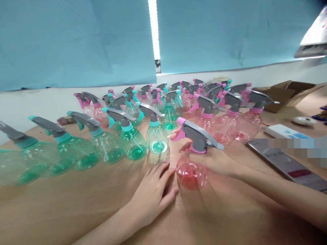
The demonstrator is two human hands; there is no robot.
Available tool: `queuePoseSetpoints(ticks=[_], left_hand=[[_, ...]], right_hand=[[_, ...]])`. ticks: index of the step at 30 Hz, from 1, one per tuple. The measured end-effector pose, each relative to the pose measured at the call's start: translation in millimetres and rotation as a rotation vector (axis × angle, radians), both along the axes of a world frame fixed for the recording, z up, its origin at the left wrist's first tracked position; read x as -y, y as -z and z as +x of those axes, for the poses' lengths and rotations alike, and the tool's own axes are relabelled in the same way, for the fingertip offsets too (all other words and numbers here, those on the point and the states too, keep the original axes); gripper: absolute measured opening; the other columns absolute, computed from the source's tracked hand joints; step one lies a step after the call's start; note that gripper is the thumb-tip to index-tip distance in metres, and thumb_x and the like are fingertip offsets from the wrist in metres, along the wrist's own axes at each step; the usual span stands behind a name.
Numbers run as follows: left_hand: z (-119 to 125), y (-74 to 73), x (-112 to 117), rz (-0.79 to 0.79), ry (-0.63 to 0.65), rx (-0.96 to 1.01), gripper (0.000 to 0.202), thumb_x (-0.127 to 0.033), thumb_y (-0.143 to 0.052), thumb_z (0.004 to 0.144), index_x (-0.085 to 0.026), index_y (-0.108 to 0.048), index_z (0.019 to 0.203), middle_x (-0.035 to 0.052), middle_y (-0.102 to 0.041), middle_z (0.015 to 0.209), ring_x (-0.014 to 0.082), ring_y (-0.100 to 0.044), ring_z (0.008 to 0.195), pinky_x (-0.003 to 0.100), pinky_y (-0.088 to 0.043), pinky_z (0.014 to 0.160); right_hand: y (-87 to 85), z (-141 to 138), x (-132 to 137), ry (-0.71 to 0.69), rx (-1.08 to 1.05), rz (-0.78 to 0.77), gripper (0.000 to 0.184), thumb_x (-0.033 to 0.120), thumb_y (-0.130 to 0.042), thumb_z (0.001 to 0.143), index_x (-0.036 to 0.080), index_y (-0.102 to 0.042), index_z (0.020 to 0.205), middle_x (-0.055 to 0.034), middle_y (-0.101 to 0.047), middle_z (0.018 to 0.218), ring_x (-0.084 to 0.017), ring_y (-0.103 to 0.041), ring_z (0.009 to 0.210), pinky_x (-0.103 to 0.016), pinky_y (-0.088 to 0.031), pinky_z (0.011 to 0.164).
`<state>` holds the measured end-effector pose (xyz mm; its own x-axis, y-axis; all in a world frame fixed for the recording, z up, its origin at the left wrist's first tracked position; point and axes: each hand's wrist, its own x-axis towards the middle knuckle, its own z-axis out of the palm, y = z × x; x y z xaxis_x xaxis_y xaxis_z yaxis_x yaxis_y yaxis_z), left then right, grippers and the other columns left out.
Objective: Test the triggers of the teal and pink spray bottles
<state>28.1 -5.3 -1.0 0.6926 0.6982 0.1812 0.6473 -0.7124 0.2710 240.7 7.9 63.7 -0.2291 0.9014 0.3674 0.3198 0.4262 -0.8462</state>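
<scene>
A transparent pink spray bottle [191,175] with a grey and pink trigger head stands on the table just right of centre. My right hand [217,161] reaches behind it and is closed round its upper part, with fingertips showing left of the neck near the pink trigger. The bottle partly hides that hand's grip. My left hand [153,192] rests on the tabletop to the left of this bottle, palm down, fingers stretched out and holding nothing. Just beyond its fingertips stands a green spray bottle [157,137], the right end of a row of green ones.
Several green spray bottles [104,148] line the left side. More pink spray bottles [224,127] crowd the back right. At right lie a phone [283,163], a white box [286,132], a white mouse [305,121] and an open cardboard box [286,97]. Blue curtains [76,41] hang behind.
</scene>
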Motion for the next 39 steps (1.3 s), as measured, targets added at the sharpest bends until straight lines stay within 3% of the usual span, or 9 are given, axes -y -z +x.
queuePoseSetpoints(ticks=[4,7,13,21,23,26,31,37,39], left_hand=[[0.4,-0.1,0.0,0.002,0.001,-0.006,0.042,-0.032,-0.053,0.092,-0.019,-0.048,0.132,0.0127,-0.049,0.136,0.0320,-0.045,0.125,0.051,-0.040,0.101],[0.9,-0.1,-0.2,0.002,0.000,-0.021,0.042,-0.033,-0.053,0.092,-0.017,-0.049,0.131,0.0137,-0.049,0.136,0.0321,-0.044,0.125,0.051,-0.039,0.102],[1.0,-0.8,-0.1,-0.008,-0.001,-0.042,0.042,-0.033,-0.051,0.093,-0.017,-0.048,0.132,0.0144,-0.047,0.137,0.0319,-0.043,0.126,0.051,-0.039,0.102],[1.0,-0.9,-0.3,-0.002,-0.005,-0.041,0.042,-0.033,-0.052,0.093,-0.018,-0.047,0.132,0.0133,-0.048,0.137,0.0310,-0.043,0.126,0.051,-0.039,0.102],[1.0,-1.0,-0.2,-0.005,-0.003,-0.041,0.043,-0.032,-0.053,0.093,-0.018,-0.047,0.133,0.0134,-0.048,0.137,0.0311,-0.043,0.126,0.050,-0.039,0.102],[0.7,-0.6,-0.2,0.000,-0.001,-0.033,0.043,-0.032,-0.053,0.092,-0.018,-0.046,0.133,0.0134,-0.048,0.137,0.0315,-0.043,0.126,0.051,-0.039,0.102],[1.0,0.0,-0.4,0.005,0.000,-0.031,0.042,-0.032,-0.053,0.093,-0.018,-0.046,0.132,0.0131,-0.047,0.138,0.0310,-0.043,0.127,0.051,-0.039,0.102],[1.5,-2.4,0.9,-0.008,-0.004,-0.036,0.042,-0.031,-0.053,0.092,-0.016,-0.049,0.131,0.0137,-0.048,0.137,0.0315,-0.043,0.126,0.050,-0.039,0.102],[1.4,-2.2,0.8,-0.009,-0.001,-0.036,0.042,-0.031,-0.053,0.092,-0.016,-0.048,0.131,0.0138,-0.047,0.137,0.0313,-0.043,0.127,0.050,-0.039,0.103]], right_hand=[[-2.6,-0.3,0.9,-0.012,-0.033,-0.034,0.009,0.019,-0.053,0.064,0.026,-0.054,0.069,0.0030,-0.060,0.066,-0.019,-0.060,0.067,-0.033,-0.053,0.065],[-2.9,-0.5,0.9,-0.008,-0.042,-0.021,0.005,0.020,-0.052,0.064,0.025,-0.053,0.064,0.0020,-0.061,0.070,-0.018,-0.060,0.068,-0.032,-0.053,0.065],[-2.7,0.0,1.4,0.016,-0.054,-0.003,0.014,0.014,-0.054,0.064,0.027,-0.055,0.072,0.0014,-0.064,0.081,-0.022,-0.062,0.080,-0.036,-0.054,0.071],[-2.2,0.3,1.2,0.011,-0.004,-0.033,0.008,0.018,-0.052,0.065,0.026,-0.051,0.065,0.0026,-0.054,0.060,-0.019,-0.058,0.065,-0.031,-0.051,0.059],[-0.8,0.3,0.1,-0.017,-0.003,-0.012,0.007,0.020,-0.052,0.066,0.026,-0.054,0.070,0.0022,-0.056,0.064,-0.019,-0.059,0.068,-0.030,-0.052,0.062],[1.7,0.0,-1.3,-0.047,-0.018,0.016,0.024,0.021,-0.052,0.069,0.027,-0.060,0.091,0.0028,-0.060,0.071,-0.017,-0.057,0.067,-0.029,-0.051,0.063],[5.4,0.0,-2.6,-0.068,-0.025,0.015,0.047,0.017,-0.053,0.071,0.030,-0.057,0.116,0.0038,-0.065,0.084,-0.014,-0.051,0.060,-0.026,-0.048,0.057],[6.5,1.3,-2.6,-0.123,-0.070,0.010,0.050,0.014,-0.054,0.072,0.034,-0.056,0.118,0.0041,-0.065,0.113,-0.012,-0.053,0.063,-0.027,-0.051,0.062],[6.7,2.3,-3.0,-0.123,-0.068,0.011,0.045,0.015,-0.056,0.073,0.033,-0.059,0.114,0.0036,-0.065,0.113,-0.012,-0.056,0.064,-0.028,-0.053,0.064]])
